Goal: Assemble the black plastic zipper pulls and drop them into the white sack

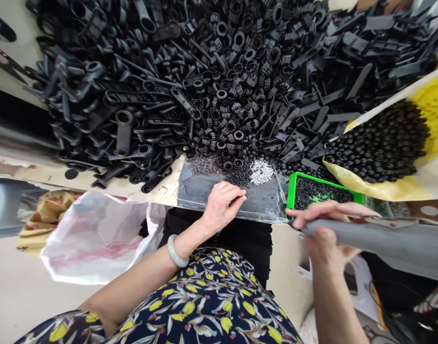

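Observation:
My left hand (224,205) is closed in a pinch above the grey work mat (193,191). A tiny pale bit shows at its fingertips, too small to name. Just beyond lies a heap of small silvery screws (261,172), beside small black pieces (236,177) and brownish pieces (204,165). My right hand (326,234) is wrapped round a grey, tube-shaped power screwdriver (369,236) with a lever along its top. The tool's dark tip points left, close to the mat's right corner. Near that hand stands a green tray (292,191) of small black parts.
Black plastic handles (123,131), rings (238,135) and flat blades (319,117) form a big pile behind the mat. A yellow bag (433,114) of black beads sits at right. A white plastic bag (97,239) hangs at left; scissors (7,62) lie far left.

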Motion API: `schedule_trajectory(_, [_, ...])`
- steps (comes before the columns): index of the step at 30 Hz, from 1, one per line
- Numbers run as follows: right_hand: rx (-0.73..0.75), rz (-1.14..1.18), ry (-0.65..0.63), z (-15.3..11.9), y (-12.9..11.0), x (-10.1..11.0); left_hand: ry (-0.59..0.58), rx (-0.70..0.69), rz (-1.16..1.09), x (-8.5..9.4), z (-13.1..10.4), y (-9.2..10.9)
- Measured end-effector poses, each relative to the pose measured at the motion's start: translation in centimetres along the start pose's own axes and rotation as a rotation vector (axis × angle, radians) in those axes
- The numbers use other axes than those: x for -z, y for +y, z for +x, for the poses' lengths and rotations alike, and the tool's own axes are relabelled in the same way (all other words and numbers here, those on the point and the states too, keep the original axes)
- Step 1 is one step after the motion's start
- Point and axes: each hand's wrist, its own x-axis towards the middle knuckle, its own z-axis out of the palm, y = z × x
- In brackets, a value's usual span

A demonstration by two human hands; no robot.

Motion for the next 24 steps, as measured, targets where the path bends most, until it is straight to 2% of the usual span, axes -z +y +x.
schedule_trajectory(3, [0.076,0.204,-0.072,1.6,0.5,-4.4,-0.013,0.021,-0.004,0.1,0.1,0.2])
schedule_trajectory(6, [0.031,0.148,-0.034,2.6,1.3,-8.0,-0.029,0.042,-0.003,0.2,0.1,0.4])
schedule_trajectory(9, [0.004,0.144,-0.003,3.0,2.0,-10.0,-0.044,0.061,-0.001,0.3,0.1,0.5])
schedule_trajectory(14, [-0.017,0.189,-0.051,3.3,2.8,-11.0,-0.047,0.059,-0.014,0.3,0.1,0.5])
schedule_trajectory(24, [0.008,0.253,-0.057,3.0,3.1,-11.0,-0.030,0.046,-0.020,0.1,0.1,0.3])
